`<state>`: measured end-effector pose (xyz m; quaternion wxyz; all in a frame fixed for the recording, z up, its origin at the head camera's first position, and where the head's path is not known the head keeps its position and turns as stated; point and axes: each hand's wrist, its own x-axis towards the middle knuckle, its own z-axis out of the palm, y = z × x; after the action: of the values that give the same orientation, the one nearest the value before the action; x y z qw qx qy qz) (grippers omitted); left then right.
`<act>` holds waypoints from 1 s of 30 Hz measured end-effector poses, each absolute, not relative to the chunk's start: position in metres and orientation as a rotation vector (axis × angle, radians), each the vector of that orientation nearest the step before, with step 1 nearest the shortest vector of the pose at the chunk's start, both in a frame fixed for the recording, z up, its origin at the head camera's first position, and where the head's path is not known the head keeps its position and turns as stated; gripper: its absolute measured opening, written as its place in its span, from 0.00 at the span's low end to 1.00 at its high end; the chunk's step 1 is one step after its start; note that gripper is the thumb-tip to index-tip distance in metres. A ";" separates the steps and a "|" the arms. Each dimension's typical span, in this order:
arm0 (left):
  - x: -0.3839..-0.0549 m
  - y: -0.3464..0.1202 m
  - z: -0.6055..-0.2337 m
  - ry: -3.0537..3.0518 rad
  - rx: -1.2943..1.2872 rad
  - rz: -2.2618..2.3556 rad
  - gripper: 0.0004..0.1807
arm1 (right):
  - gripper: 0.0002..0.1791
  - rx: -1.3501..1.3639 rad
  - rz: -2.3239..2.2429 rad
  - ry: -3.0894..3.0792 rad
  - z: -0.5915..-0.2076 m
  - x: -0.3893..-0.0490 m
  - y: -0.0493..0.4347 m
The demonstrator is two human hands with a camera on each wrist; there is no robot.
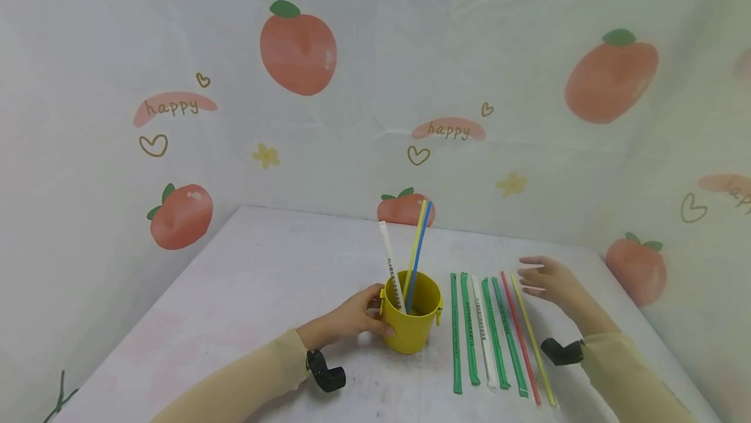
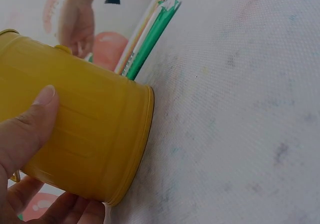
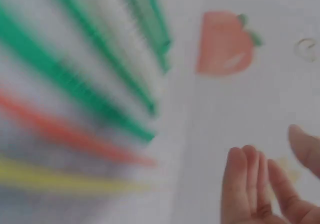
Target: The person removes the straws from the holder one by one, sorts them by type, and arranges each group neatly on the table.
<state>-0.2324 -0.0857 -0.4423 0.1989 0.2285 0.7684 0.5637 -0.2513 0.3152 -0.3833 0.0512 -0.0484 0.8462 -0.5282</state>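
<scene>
My left hand grips a small yellow bucket from its left side, thumb in front and fingers behind, as the left wrist view shows. Inside it lean a white paper-wrapped straw, a yellow straw and a blue straw. My right hand is raised with fingers spread loosely and nothing in them, near the top of a row of straws. That row holds several green-wrapped straws, a white-wrapped straw, a red straw and, at its right end, a yellow straw.
A white cloth covers the table. Behind it rises a white backdrop printed with red fruit, hearts and the word happy. Each wrist wears a black camera mount. A dark thin object shows at the lower left.
</scene>
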 end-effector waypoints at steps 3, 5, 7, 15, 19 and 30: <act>-0.233 -0.086 -0.442 2.149 0.634 1.577 0.37 | 0.24 -0.342 -1.810 2.473 -0.372 -0.252 0.299; -0.233 -0.086 -0.442 2.148 0.635 1.578 0.38 | 0.19 -0.447 -1.949 2.375 -0.366 -0.253 0.287; -0.232 -0.086 -0.441 2.148 0.633 1.574 0.38 | 0.16 -0.534 -2.071 2.267 -0.360 -0.254 0.274; -0.230 -0.088 -0.440 2.154 0.614 1.568 0.37 | 0.29 -0.637 -2.239 2.119 -0.344 -0.257 0.222; -0.230 -0.088 -0.440 2.146 0.624 1.574 0.37 | 0.33 -0.598 -2.252 2.092 -0.341 -0.261 0.200; -0.230 -0.086 -0.441 2.148 0.642 1.577 0.37 | 0.37 -0.642 -2.159 2.034 -0.359 -0.265 0.157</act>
<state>-0.2302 -0.0859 -0.4408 0.1989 0.2295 0.7681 0.5637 -0.2652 0.1572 -0.3587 0.0533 -0.2111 0.6694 -0.7103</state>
